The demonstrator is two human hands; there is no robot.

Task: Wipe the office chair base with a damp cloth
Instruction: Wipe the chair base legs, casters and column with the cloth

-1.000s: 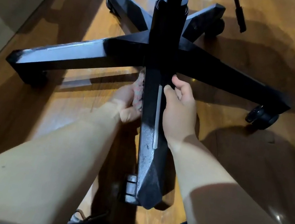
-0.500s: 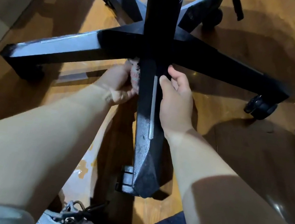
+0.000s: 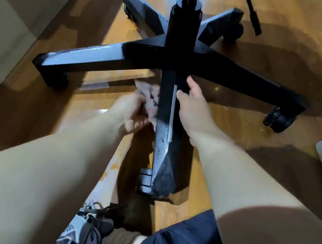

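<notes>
Mid-wipe: left hand (image 3: pixel 129 112) is clenched round a crumpled pinkish-grey cloth (image 3: pixel 149 96), pressing it on the left flank of the nearest leg (image 3: pixel 161 143) of the black five-star office chair base (image 3: pixel 145 55), which stands on the wooden floor (image 3: pixel 231 116). Right hand (image 3: pixel 195 112) grasps that leg's right edge, thumb on top, bracing it. Next, probably: drag the cloth toward the near caster (image 3: pixel 143 183), keeping the brace.

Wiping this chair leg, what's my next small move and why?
Probably draw the cloth in your left hand toward you along the left side of the leg: it sits near the hub, its near end looks speckled, and your right hand steadies it.
</notes>
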